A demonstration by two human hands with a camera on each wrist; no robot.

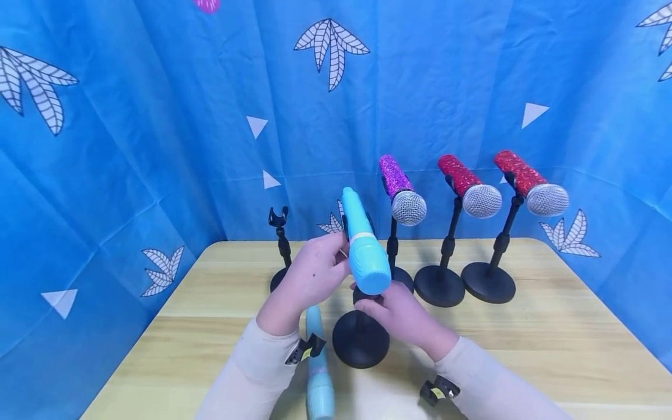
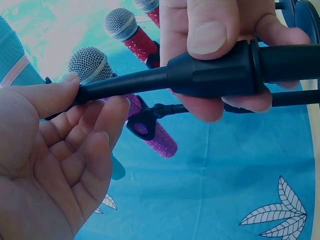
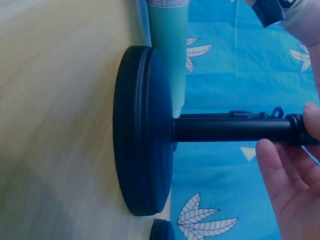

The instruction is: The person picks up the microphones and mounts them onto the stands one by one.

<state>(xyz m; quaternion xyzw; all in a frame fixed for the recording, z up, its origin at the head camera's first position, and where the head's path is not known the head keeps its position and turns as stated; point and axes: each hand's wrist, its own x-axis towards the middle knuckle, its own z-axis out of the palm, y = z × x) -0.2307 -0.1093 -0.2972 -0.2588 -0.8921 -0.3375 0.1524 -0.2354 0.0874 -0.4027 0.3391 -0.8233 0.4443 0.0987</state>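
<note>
A light blue microphone (image 1: 368, 256) rests in the clip of a black desktop stand, tilted with its thick end toward me. My left hand (image 1: 315, 268) pinches the thin upper rod (image 2: 130, 84) of that stand just below the clip. Lower down, my right hand (image 1: 401, 312) grips the stand's black collar (image 2: 215, 75), thumb on one side and fingers on the other. Below the hands is the round base (image 1: 361, 341), close to the tabletop. A second light blue microphone (image 1: 320, 379) lies on the table under my left forearm, partly hidden.
To the right stand a purple glitter microphone (image 1: 396, 175) and two red glitter ones (image 1: 462, 175), each on a black stand. Back left is a stand with a bare clip (image 1: 278, 217), its base partly hidden. A blue patterned curtain (image 1: 210, 116) surrounds the wooden table (image 1: 173, 350).
</note>
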